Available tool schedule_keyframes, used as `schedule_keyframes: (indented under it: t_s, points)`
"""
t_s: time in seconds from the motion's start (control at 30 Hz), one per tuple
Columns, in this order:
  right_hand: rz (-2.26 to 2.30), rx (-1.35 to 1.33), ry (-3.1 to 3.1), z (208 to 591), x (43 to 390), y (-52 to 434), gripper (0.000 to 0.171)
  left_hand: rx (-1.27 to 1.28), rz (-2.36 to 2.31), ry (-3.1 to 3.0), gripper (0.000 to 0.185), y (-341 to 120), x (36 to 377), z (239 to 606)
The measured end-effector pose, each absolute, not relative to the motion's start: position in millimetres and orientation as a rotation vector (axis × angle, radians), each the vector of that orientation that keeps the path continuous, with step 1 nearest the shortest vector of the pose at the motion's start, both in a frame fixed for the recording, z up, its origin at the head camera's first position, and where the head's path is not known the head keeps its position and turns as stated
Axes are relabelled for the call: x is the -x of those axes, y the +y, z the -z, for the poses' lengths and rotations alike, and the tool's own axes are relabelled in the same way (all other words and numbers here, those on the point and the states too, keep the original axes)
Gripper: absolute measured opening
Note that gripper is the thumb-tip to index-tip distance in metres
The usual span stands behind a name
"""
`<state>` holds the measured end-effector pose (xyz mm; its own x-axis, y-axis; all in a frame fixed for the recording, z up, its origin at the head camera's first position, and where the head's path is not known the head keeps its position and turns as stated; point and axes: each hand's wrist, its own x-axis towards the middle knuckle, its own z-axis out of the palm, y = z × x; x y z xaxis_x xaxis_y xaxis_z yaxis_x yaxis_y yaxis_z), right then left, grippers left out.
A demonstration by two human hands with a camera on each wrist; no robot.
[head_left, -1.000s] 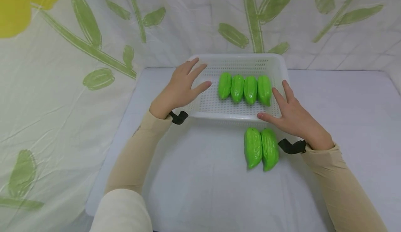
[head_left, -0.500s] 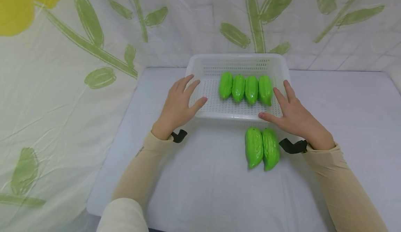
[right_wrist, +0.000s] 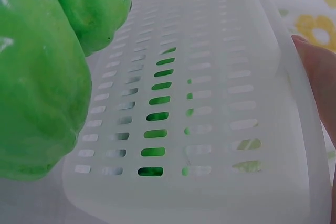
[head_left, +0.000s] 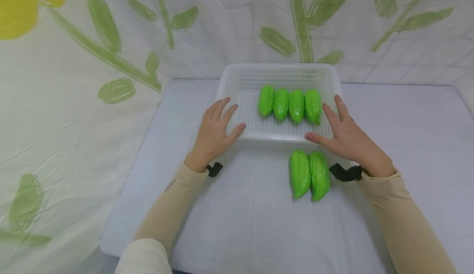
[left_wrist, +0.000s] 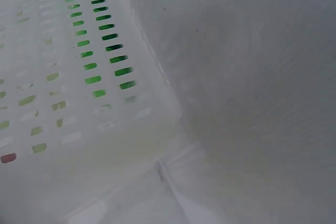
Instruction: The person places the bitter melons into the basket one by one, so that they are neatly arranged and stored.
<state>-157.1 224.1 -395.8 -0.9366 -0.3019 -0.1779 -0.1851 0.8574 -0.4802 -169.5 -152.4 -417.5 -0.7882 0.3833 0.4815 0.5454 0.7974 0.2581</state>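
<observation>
1. Left hand [head_left: 214,132]: fingers straight and relaxed, gripping nothing, laid at the near left corner of the basket [head_left: 237,70]. I log it as drawn back toward me; a second ago it lay further in, over the left rim.
2. Right hand [head_left: 346,136]: fingers spread, holding nothing, resting against the basket's near right corner. Position unchanged across the frames.
3. Basket: white, perforated, at the far middle of the table [head_left: 240,208]; it has not shifted.
4. Gourds in basket [head_left: 289,104]: four green, side by side, right of centre. Count unchanged.
5. Gourds on table [head_left: 309,175]: two, touching each other, just in front of the basket, beside my right wrist. Untouched.
6. My reading: with both hands now bracketing the near corners, the basket looks set to be steadied or moved.
7. Backdrop [head_left: 74,60]: leaf-print sheet behind and left.
</observation>
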Motion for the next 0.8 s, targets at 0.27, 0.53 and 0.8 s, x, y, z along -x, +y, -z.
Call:
schedule_keyframes:
  t_s: [0.27, 0.53, 0.8]
  points:
    - [0.693, 0.374, 2.788, 395, 156, 224, 0.111, 0.668, 0.518, -2.505, 0.059, -150, 172, 433]
    - [0.688, 0.369, 2.781, 395, 157, 221, 0.111, 0.601, 0.568, -2.459, 0.061, -152, 173, 437]
    - [0.688, 0.355, 2.797, 398, 158, 223, 0.112, 0.614, 0.589, -2.433, 0.058, -150, 175, 440]
